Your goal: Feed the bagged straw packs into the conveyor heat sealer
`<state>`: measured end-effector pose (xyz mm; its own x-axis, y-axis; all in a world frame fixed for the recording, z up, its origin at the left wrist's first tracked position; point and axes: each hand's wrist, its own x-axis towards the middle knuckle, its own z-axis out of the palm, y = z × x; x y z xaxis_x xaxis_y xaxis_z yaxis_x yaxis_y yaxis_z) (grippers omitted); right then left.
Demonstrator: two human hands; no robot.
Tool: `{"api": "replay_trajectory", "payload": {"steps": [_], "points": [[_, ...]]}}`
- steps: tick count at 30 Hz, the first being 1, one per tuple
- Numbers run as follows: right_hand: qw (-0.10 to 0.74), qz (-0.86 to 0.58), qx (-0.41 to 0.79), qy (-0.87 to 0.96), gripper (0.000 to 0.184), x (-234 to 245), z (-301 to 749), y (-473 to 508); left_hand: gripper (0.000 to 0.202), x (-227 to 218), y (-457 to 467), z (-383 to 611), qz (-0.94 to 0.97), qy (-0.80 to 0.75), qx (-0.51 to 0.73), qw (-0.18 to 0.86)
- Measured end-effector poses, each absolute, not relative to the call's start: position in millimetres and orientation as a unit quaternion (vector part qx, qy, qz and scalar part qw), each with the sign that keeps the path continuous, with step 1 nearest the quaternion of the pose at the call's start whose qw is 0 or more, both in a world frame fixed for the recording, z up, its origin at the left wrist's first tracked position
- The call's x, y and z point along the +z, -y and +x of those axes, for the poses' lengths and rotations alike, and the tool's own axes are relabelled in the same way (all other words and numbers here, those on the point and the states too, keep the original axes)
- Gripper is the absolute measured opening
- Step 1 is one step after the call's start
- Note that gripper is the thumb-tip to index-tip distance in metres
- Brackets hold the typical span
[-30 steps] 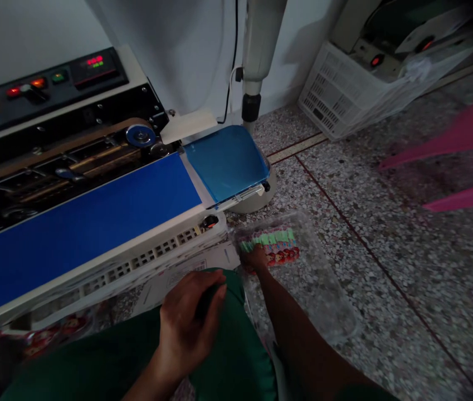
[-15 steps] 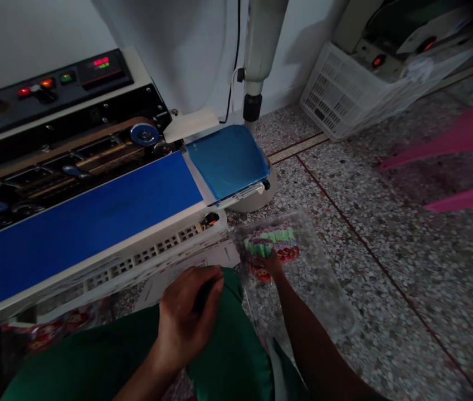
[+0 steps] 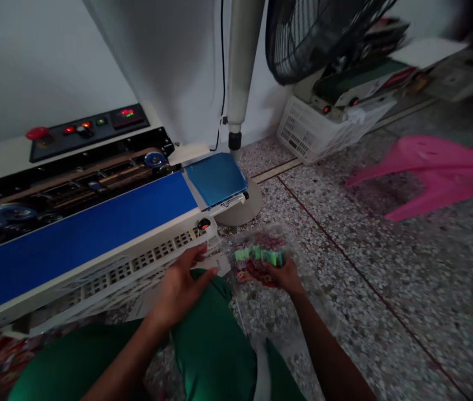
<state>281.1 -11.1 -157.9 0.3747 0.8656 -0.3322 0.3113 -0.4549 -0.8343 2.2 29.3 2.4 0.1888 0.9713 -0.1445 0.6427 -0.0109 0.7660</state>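
My left hand (image 3: 184, 287) hovers by my green-trousered knee (image 3: 215, 323), fingers apart and nothing in it. On the floor to the right, my right hand (image 3: 286, 275) is closed around the right end of a row of small packets (image 3: 257, 256) with green, red and printed parts. These packets lie on a large clear plastic bag (image 3: 261, 312), which is spread over the floor. What is inside the packets is too small to tell. Part of the row is hidden behind my right fingers.
A machine with a blue conveyor belt (image 3: 94, 223) and lit control panel (image 3: 89, 131) runs along the left. Ahead stand a fan (image 3: 315, 39) and a white crate (image 3: 307, 131). A pink stool (image 3: 432, 167) lies at right. More red packets (image 3: 6, 356) are at lower left.
My right hand has shifted to the right end of the packets, which now sit closer together. My left hand has opened and reached slightly forward. The view has tilted up, showing the fan.
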Motion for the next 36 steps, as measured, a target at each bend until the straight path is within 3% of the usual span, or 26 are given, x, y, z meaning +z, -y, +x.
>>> {"api": "replay_trajectory", "payload": {"steps": [3, 5, 9, 13, 18, 22, 27, 36], "points": [[0.418, -0.671, 0.425, 0.44, 0.055, -91.5, 263.5, -4.4, 0.087, 10.9, -45.3, 7.1, 0.679, -0.55, 0.264, 0.409], [0.439, -0.591, 0.466, 0.49, 0.044, -48.0, 243.3, -18.9, 0.098, 22.6, -48.8, 11.5, 0.66, -0.483, 0.325, 0.475], [0.461, -0.422, 0.513, 0.588, 0.044, 22.8, 188.4, -49.6, 0.068, 49.0, -39.4, 9.4, 0.54, -0.369, 0.416, 0.632], [0.472, -0.331, 0.56, 0.595, 0.062, 60.6, 126.4, -72.0, 0.048, 62.9, -33.4, -21.7, 0.5, -0.382, 0.514, 0.583], [0.438, -0.265, 0.562, 0.65, 0.074, 76.0, 56.0, -98.9, 0.032, 57.8, -48.3, -80.1, 0.463, -0.414, 0.601, 0.503], [0.408, -0.273, 0.527, 0.694, 0.08, 77.6, 15.3, -123.3, 0.039, 51.3, -60.8, -115.7, 0.371, -0.429, 0.656, 0.498], [0.381, -0.266, 0.543, 0.699, 0.044, 68.0, -19.5, -138.5, 0.05, 50.1, -62.0, -145.8, 0.319, -0.405, 0.688, 0.511], [0.483, -0.254, 0.626, 0.558, 0.033, 42.2, -61.7, -135.8, 0.041, 26.3, -56.9, -162.6, 0.277, -0.422, 0.67, 0.545]]}}
